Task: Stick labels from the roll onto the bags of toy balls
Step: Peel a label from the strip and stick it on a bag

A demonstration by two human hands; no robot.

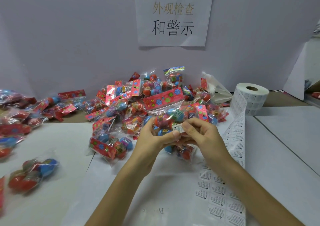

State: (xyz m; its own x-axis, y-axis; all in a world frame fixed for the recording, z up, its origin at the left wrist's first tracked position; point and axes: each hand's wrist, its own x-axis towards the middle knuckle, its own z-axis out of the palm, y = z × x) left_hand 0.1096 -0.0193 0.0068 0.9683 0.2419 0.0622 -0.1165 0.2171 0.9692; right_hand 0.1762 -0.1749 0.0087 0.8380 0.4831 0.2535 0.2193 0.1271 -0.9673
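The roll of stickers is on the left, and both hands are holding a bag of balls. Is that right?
Not quite. The head view shows the roll of labels standing on the right, not the left. The rest is right: the left hand and the right hand both hold a bag of toy balls.

Glossy crinkled clear plastic bags (162,108); matt white paper label roll (250,96); smooth matt table (285,139).

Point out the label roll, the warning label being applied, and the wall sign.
label roll (241,90), head view, top face by the core
warning label (178,128), head view, printed white face
wall sign (173,18), head view, middle of the sheet
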